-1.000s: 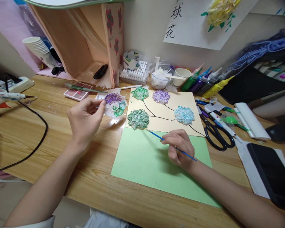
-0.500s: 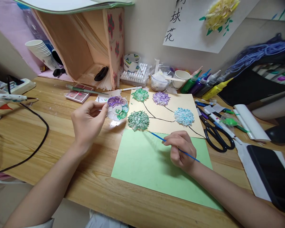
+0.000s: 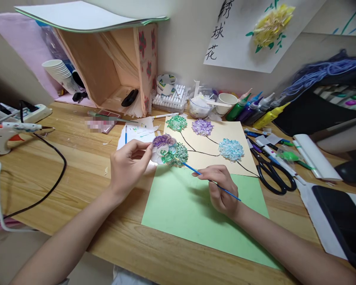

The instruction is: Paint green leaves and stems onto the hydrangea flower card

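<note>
My left hand [image 3: 130, 168] pinches the edge of a small clear paint palette [image 3: 159, 152], with purple, green and pale blue paint in its wells. The palette overlaps the dark green flower [image 3: 181, 153] in my sight. In my right hand [image 3: 221, 186] is a thin blue paintbrush [image 3: 192, 169], its tip at the green paint side of the palette; whether it touches cannot be told. Beneath lie a cream sheet [image 3: 201, 164] with drawn black stems and a green sheet [image 3: 178, 202]. Raised flowers on the cream sheet are green [image 3: 177, 122], purple [image 3: 202, 127] and blue [image 3: 231, 149].
Black scissors [image 3: 274, 176], pens and a phone [image 3: 341, 221] lie at the right. Paint bottles [image 3: 240, 107], a paper cup [image 3: 227, 101] and a plastic bowl [image 3: 200, 107] line the back. A hot glue gun [image 3: 8, 132] and a black cord [image 3: 55, 174] are at the left.
My left hand has brought the palette to the right, up to the brush tip and in front of the dark green flower. The paint-marked white paper behind it shows more.
</note>
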A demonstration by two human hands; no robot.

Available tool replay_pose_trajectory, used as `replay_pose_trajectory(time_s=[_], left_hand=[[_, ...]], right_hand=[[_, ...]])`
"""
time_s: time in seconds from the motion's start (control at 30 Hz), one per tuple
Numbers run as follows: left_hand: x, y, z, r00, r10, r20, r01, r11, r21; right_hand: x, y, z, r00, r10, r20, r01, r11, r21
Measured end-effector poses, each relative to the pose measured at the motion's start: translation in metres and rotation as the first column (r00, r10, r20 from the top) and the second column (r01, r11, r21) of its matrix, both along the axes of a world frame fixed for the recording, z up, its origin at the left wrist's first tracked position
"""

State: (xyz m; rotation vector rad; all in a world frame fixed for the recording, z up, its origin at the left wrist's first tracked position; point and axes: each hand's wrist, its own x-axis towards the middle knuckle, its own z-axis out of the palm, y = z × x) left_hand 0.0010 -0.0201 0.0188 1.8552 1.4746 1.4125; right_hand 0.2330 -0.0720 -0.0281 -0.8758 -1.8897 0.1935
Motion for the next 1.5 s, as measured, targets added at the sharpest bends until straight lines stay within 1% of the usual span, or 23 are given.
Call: replay_pose_trajectory(time_s=[0.1,0.2,0.33,0.47,0.6,0.73,1.03,1.17,1.3,1.4,1.5], left_hand=[[0.001,-0.002,0.001,0.998,-0.004,-0.063,0.007,0.998,0.057],[0.001,-0.002,0.001,0.996,-0.017,-0.083,0.024,0.996,0.083],[0.002,-0.002,-0.001,0.998,-0.014,-0.069,0.017,0.998,0.055],[0.002,-0.001,-0.003,1.0,-0.019,0.007,0.018,1.0,0.014],[0.003,-0.001,-0.005,0.997,-0.034,0.064,0.034,0.999,0.007],[0.003,-0.001,-0.007,0.998,-0.041,0.047,0.04,0.999,0.028],[0.003,0.0,-0.009,0.998,-0.056,-0.014,0.056,0.998,0.033],[0.003,-0.001,-0.007,0.997,-0.063,-0.046,0.065,0.997,0.039],[0.003,-0.001,-0.006,0.996,-0.072,-0.045,0.074,0.997,0.033],[0.003,-0.002,-0.006,0.997,-0.074,-0.033,0.075,0.997,0.011],[0.003,-0.002,-0.006,0.996,-0.077,-0.035,0.077,0.997,0.003]], right_hand=[[0.0,0.0,-0.002,1.0,-0.009,-0.008,0.009,1.0,-0.011],[0.0,-0.001,-0.001,1.0,0.003,-0.006,-0.003,1.0,-0.015],[0.0,0.0,-0.001,1.0,0.015,-0.01,-0.015,0.999,-0.031],[0.0,0.0,-0.002,0.999,0.022,-0.034,-0.023,0.999,-0.047],[0.0,0.0,-0.004,0.993,0.01,-0.114,-0.022,0.994,-0.104],[-0.001,0.003,-0.005,0.978,-0.024,-0.209,-0.013,0.984,-0.176],[-0.005,0.007,-0.003,0.92,-0.068,-0.386,-0.057,0.951,-0.305],[-0.004,0.007,-0.003,0.895,-0.04,-0.444,-0.117,0.94,-0.321],[-0.003,0.006,-0.005,0.863,-0.007,-0.506,-0.19,0.922,-0.338],[-0.003,0.005,-0.006,0.851,-0.01,-0.526,-0.19,0.926,-0.326],[-0.003,0.004,-0.006,0.855,0.014,-0.518,-0.199,0.932,-0.304]])
